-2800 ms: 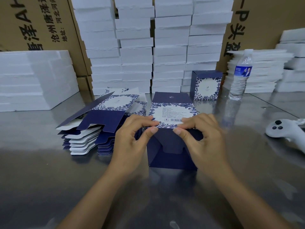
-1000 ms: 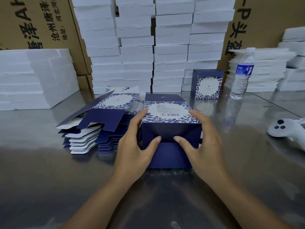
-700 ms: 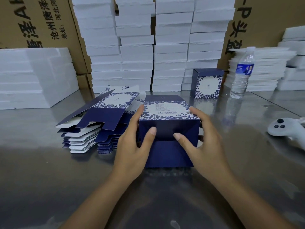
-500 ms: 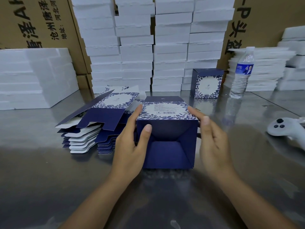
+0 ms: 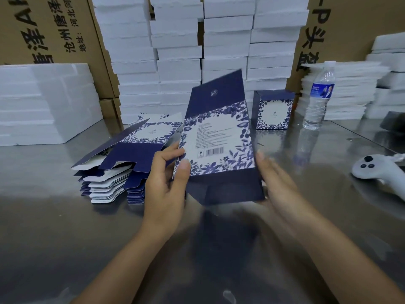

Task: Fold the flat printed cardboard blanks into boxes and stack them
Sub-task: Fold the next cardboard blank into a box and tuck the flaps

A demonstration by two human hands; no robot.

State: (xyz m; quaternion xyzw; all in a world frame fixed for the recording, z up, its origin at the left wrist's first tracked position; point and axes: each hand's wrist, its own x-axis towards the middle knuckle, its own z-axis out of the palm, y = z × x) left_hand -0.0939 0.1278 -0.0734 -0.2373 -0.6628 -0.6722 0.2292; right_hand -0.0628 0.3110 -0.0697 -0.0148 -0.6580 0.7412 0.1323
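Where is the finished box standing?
In the head view, the finished box stands upright on the metal table, right of centre at the back, just left of the water bottle.

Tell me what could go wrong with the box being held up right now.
The box is held tilted; the left hand pinches one edge while the right hand merely lies flat against it, so it might slip. Its open top flap could bend when set beside the finished box.
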